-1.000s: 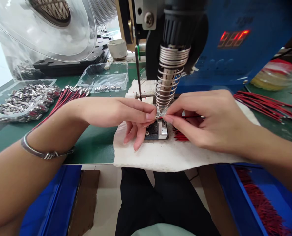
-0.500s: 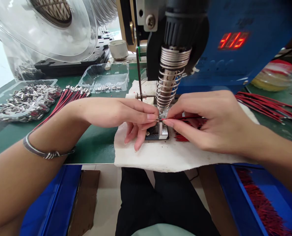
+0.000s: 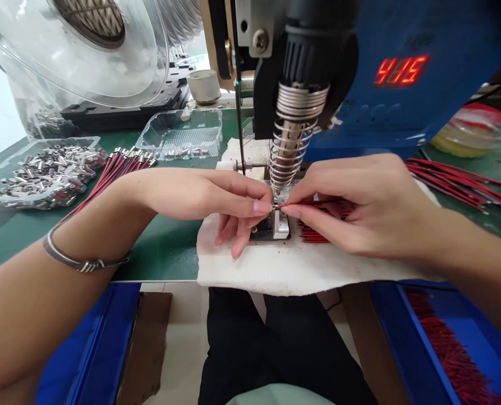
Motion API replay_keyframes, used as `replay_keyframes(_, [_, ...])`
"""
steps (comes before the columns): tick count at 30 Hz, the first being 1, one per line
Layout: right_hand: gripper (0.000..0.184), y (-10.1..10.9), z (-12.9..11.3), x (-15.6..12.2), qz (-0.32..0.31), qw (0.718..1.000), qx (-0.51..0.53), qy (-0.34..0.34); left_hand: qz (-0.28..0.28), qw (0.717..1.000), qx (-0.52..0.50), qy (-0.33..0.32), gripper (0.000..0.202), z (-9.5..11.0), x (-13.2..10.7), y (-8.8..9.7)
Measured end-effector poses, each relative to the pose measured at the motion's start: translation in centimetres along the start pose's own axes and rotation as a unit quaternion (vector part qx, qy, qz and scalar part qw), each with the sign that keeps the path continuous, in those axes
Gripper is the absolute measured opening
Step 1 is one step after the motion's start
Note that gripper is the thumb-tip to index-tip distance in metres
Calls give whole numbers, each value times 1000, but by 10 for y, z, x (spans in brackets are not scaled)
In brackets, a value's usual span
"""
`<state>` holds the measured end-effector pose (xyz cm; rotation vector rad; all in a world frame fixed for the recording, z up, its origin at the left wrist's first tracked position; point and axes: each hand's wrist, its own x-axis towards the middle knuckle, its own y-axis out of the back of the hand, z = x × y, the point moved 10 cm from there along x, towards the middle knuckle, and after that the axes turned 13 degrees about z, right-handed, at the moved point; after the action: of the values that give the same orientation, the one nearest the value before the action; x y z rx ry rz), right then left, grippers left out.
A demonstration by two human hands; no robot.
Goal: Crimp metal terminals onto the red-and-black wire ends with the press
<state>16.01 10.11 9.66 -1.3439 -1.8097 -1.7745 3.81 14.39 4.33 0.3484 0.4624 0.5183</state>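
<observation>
My left hand reaches in from the left, thumb and index finger pinched on a small metal connector, mostly hidden by the fingertips. Its other fingers hang lower, spread over the cloth. Between the thumb and forefinger of my right hand is a red and black wire, whose end meets the connector. Both pinches are just under the tip of a soldering iron wrapped in a coil spring, over a small metal holder. Beneath my right hand lie several red and black wires.
On the left are a tray of metal connectors, a bundle of wires with metal ends and a clear plastic tray. A blue machine with a red display stands behind. More wires lie right; a blue bin sits below.
Both hands stay almost in place, still pinched together under the iron. The wire end and connector have shifted very slightly to the right. The display digits read more clearly.
</observation>
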Motion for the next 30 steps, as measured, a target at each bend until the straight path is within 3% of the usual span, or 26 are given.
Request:
replay_keyframes(11, [15, 2, 4, -2, 0, 1000, -16, -5, -2, 1000, -21, -3, 40, -3, 2, 1])
replay_keyframes(30, [19, 3, 1, -1, 4, 999, -29, 18, 5, 1000, 9, -15, 62, -1, 3, 7])
